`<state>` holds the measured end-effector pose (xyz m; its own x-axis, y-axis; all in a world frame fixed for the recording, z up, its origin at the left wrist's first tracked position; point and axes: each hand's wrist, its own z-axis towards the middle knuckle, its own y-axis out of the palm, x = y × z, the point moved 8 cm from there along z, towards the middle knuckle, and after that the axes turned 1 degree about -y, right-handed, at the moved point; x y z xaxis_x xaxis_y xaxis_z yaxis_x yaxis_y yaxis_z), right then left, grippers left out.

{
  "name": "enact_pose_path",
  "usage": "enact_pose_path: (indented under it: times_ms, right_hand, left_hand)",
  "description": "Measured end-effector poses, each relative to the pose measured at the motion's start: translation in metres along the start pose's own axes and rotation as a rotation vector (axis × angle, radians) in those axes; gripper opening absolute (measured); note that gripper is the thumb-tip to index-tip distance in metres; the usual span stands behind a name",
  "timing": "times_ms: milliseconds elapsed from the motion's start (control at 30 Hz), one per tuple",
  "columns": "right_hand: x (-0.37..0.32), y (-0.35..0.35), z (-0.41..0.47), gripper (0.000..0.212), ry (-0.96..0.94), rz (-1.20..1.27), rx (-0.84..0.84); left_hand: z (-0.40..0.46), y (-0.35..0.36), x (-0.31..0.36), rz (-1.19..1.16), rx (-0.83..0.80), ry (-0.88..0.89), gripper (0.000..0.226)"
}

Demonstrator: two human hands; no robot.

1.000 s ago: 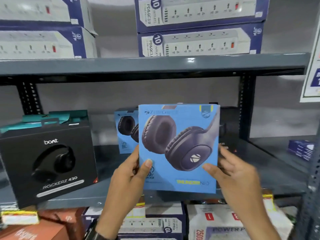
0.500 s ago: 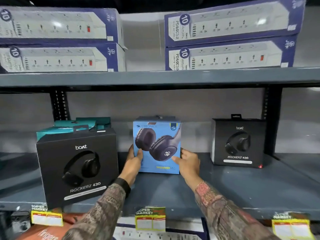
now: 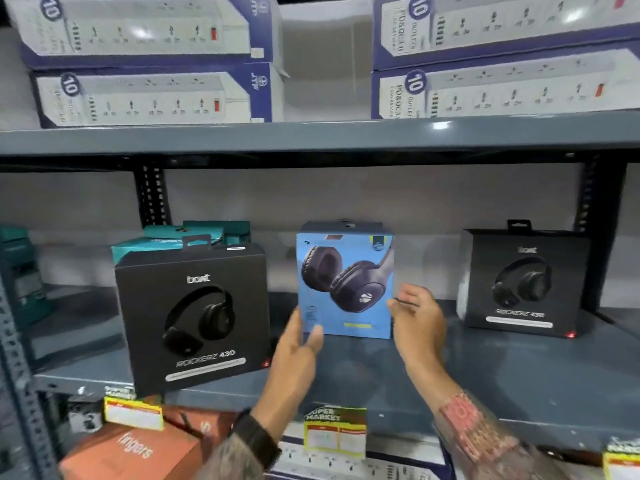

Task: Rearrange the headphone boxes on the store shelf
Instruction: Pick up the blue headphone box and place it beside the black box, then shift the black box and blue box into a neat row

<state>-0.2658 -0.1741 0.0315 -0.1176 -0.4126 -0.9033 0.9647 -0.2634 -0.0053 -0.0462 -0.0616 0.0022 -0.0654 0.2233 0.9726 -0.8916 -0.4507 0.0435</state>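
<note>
The blue headphone box [image 3: 346,282] stands upright at mid-frame on the grey shelf [image 3: 485,368], between two black boat boxes. The left hand [image 3: 298,355] touches its lower left corner with fingers spread; the right hand [image 3: 419,323] hovers open beside its right edge, gripping nothing.

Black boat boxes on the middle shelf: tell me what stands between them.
In the head view, the blue headphone box stands upright between the left black boat box and the right black boat box, with bare shelf either side.
</note>
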Motion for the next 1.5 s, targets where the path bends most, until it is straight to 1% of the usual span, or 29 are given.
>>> enact_pose_path:
  times_ms: [33, 67, 100, 167, 233, 267, 300, 333, 367, 400, 433, 467, 533, 567, 733, 833, 900, 1000, 1167, 1233, 1267, 1400, 1500]
  right_hand:
    - [-0.01, 0.004, -0.012, 0.03, -0.046, 0.034, -0.031]
    - [-0.019, 0.015, -0.026, 0.032, -0.087, 0.064, -0.1]
    - [-0.025, 0.025, -0.038, 0.033, -0.115, 0.079, -0.171]
    - [-0.037, 0.061, -0.066, 0.03, -0.151, 0.088, -0.348]
    - [-0.041, 0.097, -0.088, 0.029, -0.148, 0.108, -0.495]
    - [-0.039, 0.116, -0.097, 0.037, -0.138, 0.115, -0.565]
    - [-0.039, 0.134, -0.105, 0.052, -0.125, 0.114, -0.625]
    - [-0.037, 0.147, -0.111, 0.066, -0.102, 0.114, -0.661]
    - [-0.035, 0.158, -0.116, 0.075, -0.077, 0.126, -0.69]
    - [-0.035, 0.168, -0.122, 0.078, -0.07, 0.148, -0.715]
    - [-0.035, 0.175, -0.126, 0.077, -0.079, 0.166, -0.726]
    - [-0.033, 0.181, -0.13, 0.074, -0.092, 0.182, -0.724]
    - [-0.029, 0.187, -0.134, 0.065, -0.079, 0.191, -0.716]
    - [-0.028, 0.188, -0.134, 0.063, -0.067, 0.178, -0.702]
    - [-0.033, 0.171, -0.131, 0.068, -0.031, 0.212, -0.645]
    - [-0.046, 0.131, -0.123, 0.067, -0.077, 0.192, -0.574]
    - [-0.048, 0.092, -0.113, 0.064, -0.088, 0.173, -0.507]
    - [-0.038, 0.02, -0.089, 0.063, -0.059, 0.156, -0.442]
    - [-0.005, -0.126, -0.025, 0.062, -0.015, 0.026, -0.262]
    - [0.003, -0.18, -0.002, 0.061, -0.024, -0.023, -0.203]
    - [0.01, -0.198, 0.01, 0.064, -0.016, -0.031, -0.193]
    - [0.043, -0.273, 0.053, 0.055, 0.063, -0.042, -0.101]
    - [0.063, -0.302, 0.083, 0.063, 0.106, -0.024, -0.054]
  left_hand:
    - [-0.018, -0.007, 0.002, -0.026, -0.024, 0.02, 0.049]
    - [-0.035, -0.023, 0.006, -0.038, -0.017, 0.053, 0.051]
    - [-0.049, -0.041, 0.013, -0.013, 0.026, 0.102, 0.051]
    - [-0.069, -0.095, 0.031, 0.02, 0.219, 0.229, 0.042]
    - [-0.085, -0.152, 0.048, 0.018, 0.48, 0.385, 0.035]
    - [-0.093, -0.178, 0.054, 0.036, 0.603, 0.454, 0.033]
    - [-0.096, -0.2, 0.055, 0.082, 0.707, 0.495, 0.032]
    - [-0.096, -0.219, 0.053, 0.144, 0.776, 0.495, 0.032]
    - [-0.092, -0.233, 0.047, 0.199, 0.792, 0.445, 0.041]
    - [-0.084, -0.244, 0.04, 0.228, 0.743, 0.363, 0.055]
    - [-0.074, -0.249, 0.031, 0.232, 0.648, 0.294, 0.067]
    - [-0.065, -0.248, 0.026, 0.215, 0.528, 0.255, 0.074]
    - [-0.053, -0.236, 0.024, 0.177, 0.324, 0.24, 0.071]
    - [-0.05, -0.23, 0.024, 0.18, 0.273, 0.247, 0.068]
    - [-0.053, -0.217, 0.029, 0.152, 0.261, 0.24, 0.063]
    - [-0.055, -0.2, 0.04, 0.179, 0.235, 0.284, 0.064]
    - [-0.056, -0.175, 0.05, 0.208, 0.179, 0.327, 0.062]
    - [-0.054, -0.114, 0.058, 0.221, 0.063, 0.38, 0.064]
    - [-0.05, 0.031, 0.052, 0.14, -0.18, 0.379, 0.068]
    - [-0.045, 0.095, 0.044, 0.117, -0.263, 0.368, 0.066]
    - [-0.042, 0.121, 0.039, 0.118, -0.296, 0.356, 0.065]
    - [-0.042, 0.231, 0.03, 0.13, -0.406, 0.288, 0.065]
    - [-0.039, 0.284, 0.025, 0.085, -0.455, 0.191, 0.069]
